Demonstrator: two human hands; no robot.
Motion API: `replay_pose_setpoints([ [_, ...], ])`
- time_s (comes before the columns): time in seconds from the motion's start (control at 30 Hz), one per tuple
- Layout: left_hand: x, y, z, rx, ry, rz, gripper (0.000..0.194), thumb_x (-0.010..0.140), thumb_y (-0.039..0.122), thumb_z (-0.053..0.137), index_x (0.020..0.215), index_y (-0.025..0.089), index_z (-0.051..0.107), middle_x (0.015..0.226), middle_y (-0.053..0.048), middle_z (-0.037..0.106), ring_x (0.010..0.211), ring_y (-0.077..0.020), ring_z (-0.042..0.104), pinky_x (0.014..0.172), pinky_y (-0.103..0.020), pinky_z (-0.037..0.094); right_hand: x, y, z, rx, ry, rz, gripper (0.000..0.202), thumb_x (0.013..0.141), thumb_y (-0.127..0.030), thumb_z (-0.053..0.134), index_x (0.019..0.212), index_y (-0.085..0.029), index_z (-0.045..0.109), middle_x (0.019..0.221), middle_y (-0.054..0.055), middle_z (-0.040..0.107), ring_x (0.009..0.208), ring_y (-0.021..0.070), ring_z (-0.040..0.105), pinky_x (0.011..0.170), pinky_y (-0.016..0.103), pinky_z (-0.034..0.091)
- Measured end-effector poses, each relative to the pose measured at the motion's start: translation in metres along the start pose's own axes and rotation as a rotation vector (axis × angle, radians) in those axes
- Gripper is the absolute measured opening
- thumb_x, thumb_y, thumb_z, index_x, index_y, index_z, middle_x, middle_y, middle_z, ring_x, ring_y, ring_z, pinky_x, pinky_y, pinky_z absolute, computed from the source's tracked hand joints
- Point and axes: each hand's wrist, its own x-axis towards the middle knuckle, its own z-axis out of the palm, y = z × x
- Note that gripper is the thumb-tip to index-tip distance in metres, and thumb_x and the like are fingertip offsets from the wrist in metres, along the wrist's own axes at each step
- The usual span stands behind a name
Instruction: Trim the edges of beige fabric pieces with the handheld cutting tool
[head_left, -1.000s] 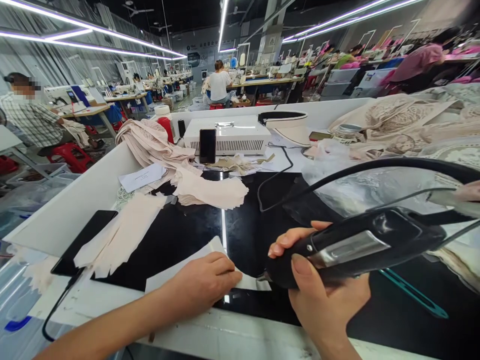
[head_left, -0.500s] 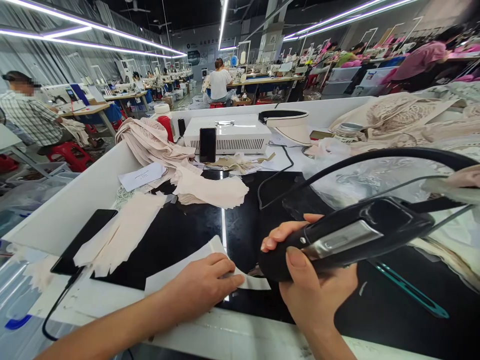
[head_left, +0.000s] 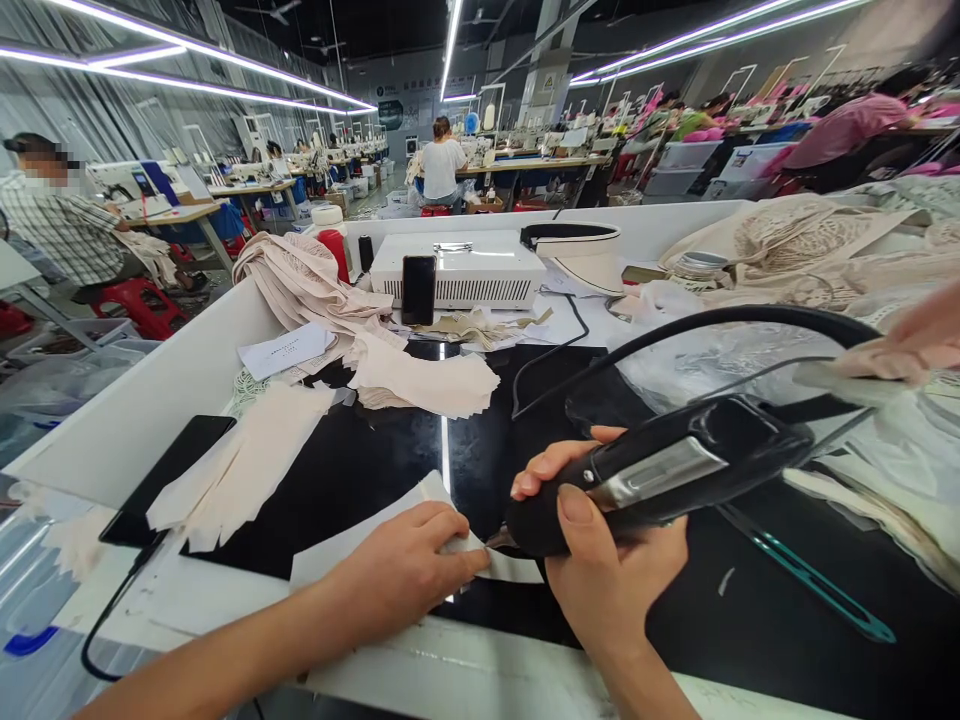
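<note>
The left hand (head_left: 409, 560) lies on the cloth (head_left: 345, 541), fingers bunched; whether they pinch it, I can't tell from here. The right hand (head_left: 611, 580) is wrapped round the tool (head_left: 660, 475), its tip just beside the left hand. The cloth sits near the front of the board (head_left: 352, 470); 2 pale piles (head_left: 427, 382) lie nearby.

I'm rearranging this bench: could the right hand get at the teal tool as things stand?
Probably not without letting go first: the right hand is wrapped around the black handheld tool. Otherwise the way looks fairly open, as the teal tool lies close by on the black surface.
</note>
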Motion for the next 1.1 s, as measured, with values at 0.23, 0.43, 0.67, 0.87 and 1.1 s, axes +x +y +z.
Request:
replay_pose_setpoints([
  [0.23,0.002,0.000,-0.001,-0.025,0.029,-0.008,0.017,0.125,0.015,0.071,0.135,0.020,0.084,0.122,-0.011,0.078,0.108,-0.0239,0.077,0.098,-0.029,0.071,-0.002,0.004,0.006,-0.040,0.005,0.007,0.039,0.101,-0.031,0.101,0.130,-0.031,0.077,0.089,-0.005,0.081,0.066,0.0170,0.075,0.063,0.030,0.069],
  [0.43,0.000,0.000,0.002,-0.026,-0.012,-0.035,0.019,0.125,0.017,0.074,0.140,0.021,0.085,0.126,-0.011,0.078,0.110,-0.0242,0.078,0.100,-0.030,0.071,0.001,0.007,0.008,-0.021,0.006,-0.009,0.039,0.102,-0.034,0.102,0.131,-0.032,0.077,0.090,-0.006,0.080,0.067,0.0170,0.075,0.064,0.031,0.069],
  [0.67,0.001,-0.001,0.008,-0.039,-0.013,-0.041,0.021,0.126,0.019,0.073,0.144,0.023,0.084,0.125,-0.011,0.077,0.108,-0.0243,0.077,0.099,-0.032,0.070,0.000,0.014,0.013,-0.027,-0.006,0.022,0.040,0.103,-0.038,0.102,0.131,-0.030,0.075,0.089,-0.006,0.081,0.065,0.0157,0.076,0.064,0.029,0.069],
  [0.87,0.001,-0.005,0.025,0.031,0.040,-0.029,0.010,0.122,0.021,0.082,0.132,0.024,0.082,0.121,-0.008,0.077,0.103,-0.0223,0.077,0.092,-0.027,0.069,0.003,0.027,-0.009,-0.034,-0.059,0.062,0.041,0.106,-0.035,0.102,0.134,-0.030,0.074,0.094,-0.004,0.084,0.071,0.0170,0.081,0.070,0.030,0.073],
  [1.1,0.002,-0.015,0.026,-0.038,0.088,-0.009,0.026,0.114,0.010,0.080,0.135,0.025,0.078,0.121,-0.005,0.084,0.104,-0.0218,0.085,0.095,-0.026,0.072,-0.004,0.029,-0.015,-0.121,-0.020,0.167,0.042,0.107,-0.054,0.098,0.130,-0.028,0.072,0.100,0.000,0.082,0.077,0.0187,0.077,0.076,0.032,0.071],
])
